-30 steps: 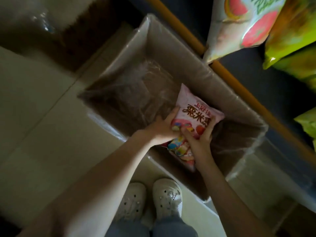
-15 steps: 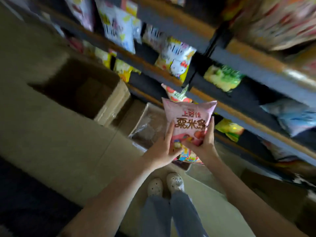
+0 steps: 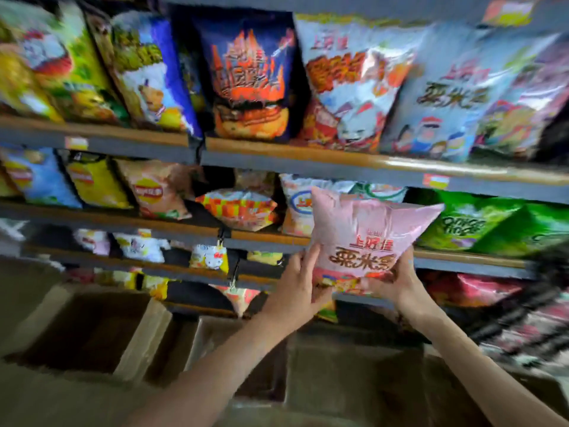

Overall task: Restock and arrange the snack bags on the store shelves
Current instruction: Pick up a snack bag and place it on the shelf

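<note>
L hand (image 3: 294,288) & R hand (image 3: 398,283) both bare, uncovered from fingertips to wrists; L forearm (image 3: 215,362) bare along its whole visible length, right to bottom edge of shot; R forearm (image 3: 468,352) likewise bare to lower-right corner; both forearms slim & smooth, tapering to narrow wrists; fingers (image 3: 309,260) slender, fairly long; back of L hand faintly ridged at knuckles; nails too blurred to judge; only hands & forearms in shot, so clothing can't be told.
</note>
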Tool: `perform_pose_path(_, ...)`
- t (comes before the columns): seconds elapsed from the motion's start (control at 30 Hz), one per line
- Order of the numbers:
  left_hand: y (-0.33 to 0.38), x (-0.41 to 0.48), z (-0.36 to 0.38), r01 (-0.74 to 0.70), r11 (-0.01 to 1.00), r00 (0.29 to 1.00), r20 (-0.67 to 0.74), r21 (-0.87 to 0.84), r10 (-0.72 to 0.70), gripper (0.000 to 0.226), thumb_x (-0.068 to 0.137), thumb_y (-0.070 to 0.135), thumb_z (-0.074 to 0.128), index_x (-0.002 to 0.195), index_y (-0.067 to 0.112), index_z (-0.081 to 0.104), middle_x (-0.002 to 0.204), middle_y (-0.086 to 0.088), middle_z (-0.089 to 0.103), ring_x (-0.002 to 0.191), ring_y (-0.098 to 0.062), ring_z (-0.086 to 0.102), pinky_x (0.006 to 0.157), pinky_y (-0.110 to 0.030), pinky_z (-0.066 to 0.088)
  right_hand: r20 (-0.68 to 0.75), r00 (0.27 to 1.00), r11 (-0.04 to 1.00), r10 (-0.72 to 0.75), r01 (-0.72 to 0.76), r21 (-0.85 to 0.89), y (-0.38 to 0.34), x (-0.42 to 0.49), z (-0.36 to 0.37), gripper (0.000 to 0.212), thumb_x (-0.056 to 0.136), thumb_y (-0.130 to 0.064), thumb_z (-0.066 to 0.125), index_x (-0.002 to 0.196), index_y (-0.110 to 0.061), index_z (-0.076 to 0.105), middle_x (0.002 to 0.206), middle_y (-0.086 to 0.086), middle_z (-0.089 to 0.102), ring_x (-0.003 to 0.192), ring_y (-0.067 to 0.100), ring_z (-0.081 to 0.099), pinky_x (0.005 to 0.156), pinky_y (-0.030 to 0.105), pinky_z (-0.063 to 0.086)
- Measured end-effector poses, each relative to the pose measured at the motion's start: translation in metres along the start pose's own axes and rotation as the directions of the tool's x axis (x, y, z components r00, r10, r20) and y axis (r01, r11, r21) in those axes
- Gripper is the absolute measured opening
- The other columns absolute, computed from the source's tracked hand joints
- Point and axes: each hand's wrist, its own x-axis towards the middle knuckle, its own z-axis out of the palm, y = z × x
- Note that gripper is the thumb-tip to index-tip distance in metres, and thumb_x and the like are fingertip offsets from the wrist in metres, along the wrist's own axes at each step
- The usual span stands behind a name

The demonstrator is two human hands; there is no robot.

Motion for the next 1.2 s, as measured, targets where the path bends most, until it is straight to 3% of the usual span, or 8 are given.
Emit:
perform_pose_path(0.1, 0.059, 0.036, 0.025, -0.116, 0.993, 0.993, -0.034, -0.032, 0.115, 0.071, 0.089, 0.043, 0.056, 0.139, 0.036, 0.006, 0.144, -0.022, 0.033, 0.131, -0.032, 0.039, 0.107, -0.032, 0.034, -0.099, 0.989, 0.989, -0.109, 0.098, -0.112, -0.017, -0.016, -0.067, 0.089, 0.066, 0.006, 0.081, 0.132, -0.020, 0.027, 0.121, 0.005, 0.051, 0.104, -0.006, 0.057, 0.085, 0.011, 0.046)
perform_pose_path(0.23, 0.118, 0.089, 0.052, -0.301, 0.952, 0.951, -0.092, -0.052, 0.296, 0.064, 0.091, 0.035, 0.056, 0.140, 0.012, 0.022, 0.141, -0.023, 0.037, 0.131, -0.032, 0.041, 0.108, -0.040, 0.039, -0.208, 0.957, 0.962, -0.201, 0.152, -0.228, -0.032, -0.025, -0.148, 0.084, 0.058, -0.051, 0.081, 0.121, -0.005, 0.048, 0.118, 0.014, 0.059, 0.110, 0.014, 0.059, 0.095, 0.022, 0.046)
perform_pose_path(0.37, 0.170, 0.139, 0.065, -0.411, 0.908, 0.895, -0.225, -0.083, 0.384, 0.063, 0.092, 0.036, 0.054, 0.140, 0.010, 0.023, 0.142, -0.026, 0.035, 0.133, -0.029, 0.039, 0.108, -0.027, 0.037, -0.254, 0.916, 0.921, -0.310, 0.222, -0.321, -0.044, -0.004, -0.214, 0.082, 0.061, -0.058, 0.080, 0.117, -0.001, 0.057, 0.120, 0.010, 0.061, 0.115, 0.025, 0.058, 0.102, 0.044, 0.044)
perform_pose_path(0.57, 0.222, 0.192, 0.078, -0.530, 0.848, 0.819, -0.265, -0.010, 0.509, 0.060, 0.089, 0.029, 0.055, 0.135, 0.026, 0.018, 0.144, -0.015, 0.032, 0.133, -0.024, 0.035, 0.111, -0.022, 0.027, -0.341, 0.836, 0.859, -0.431, 0.264, -0.438, -0.049, 0.040, -0.287, 0.085, 0.065, -0.067, 0.073, 0.120, -0.004, 0.056, 0.126, 0.014, 0.055, 0.122, 0.029, 0.051, 0.107, 0.047, 0.037)
perform_pose_path(0.77, 0.236, 0.238, 0.097, -0.378, 0.926, 0.906, -0.196, 0.018, 0.374, 0.069, 0.090, 0.026, 0.062, 0.140, -0.004, 0.025, 0.139, -0.021, 0.040, 0.128, -0.027, 0.040, 0.103, -0.014, 0.024, -0.334, 0.836, 0.840, -0.436, 0.245, -0.483, -0.053, 0.082, -0.324, 0.091, 0.068, -0.056, 0.076, 0.130, 0.001, 0.044, 0.132, 0.011, 0.049, 0.126, 0.025, 0.046, 0.109, 0.041, 0.035)
perform_pose_path(0.9, 0.239, 0.258, 0.104, -0.286, 0.958, 0.947, -0.157, -0.006, 0.281, 0.069, 0.093, 0.028, 0.059, 0.144, 0.002, 0.020, 0.143, -0.015, 0.037, 0.130, -0.021, 0.039, 0.103, -0.015, 0.028, -0.310, 0.844, 0.867, -0.437, 0.303, -0.396, -0.056, 0.096, -0.323, 0.088, 0.071, 0.005, 0.077, 0.137, 0.002, 0.019, 0.132, -0.004, 0.038, 0.129, 0.018, 0.040, 0.112, 0.038, 0.033)
perform_pose_path(1.07, 0.250, 0.274, 0.108, -0.380, 0.924, 0.898, -0.220, 0.047, 0.380, 0.078, 0.095, 0.016, 0.055, 0.147, 0.027, -0.003, 0.158, -0.016, 0.008, 0.141, -0.020, 0.022, 0.104, -0.006, 0.013, -0.291, 0.769, 0.813, -0.569, 0.473, -0.341, -0.071, 0.100, -0.321, 0.101, 0.071, 0.022, 0.068, 0.144, 0.002, 0.001, 0.134, -0.036, 0.034, 0.123, -0.011, 0.041, 0.098, 0.012, 0.039)
perform_pose_path(1.2, 0.250, 0.290, 0.111, -0.408, 0.905, 0.869, -0.250, 0.123, 0.426, 0.079, 0.094, 0.015, 0.055, 0.141, 0.040, -0.003, 0.156, -0.020, 0.012, 0.139, -0.031, 0.027, 0.105, -0.024, 0.027, -0.256, 0.789, 0.814, -0.559, 0.463, -0.351, -0.069, 0.106, -0.319, 0.119, 0.071, 0.007, 0.077, 0.149, -0.012, -0.011, 0.156, -0.006, 0.018, 0.141, 0.014, 0.031, 0.112, 0.046, 0.034)
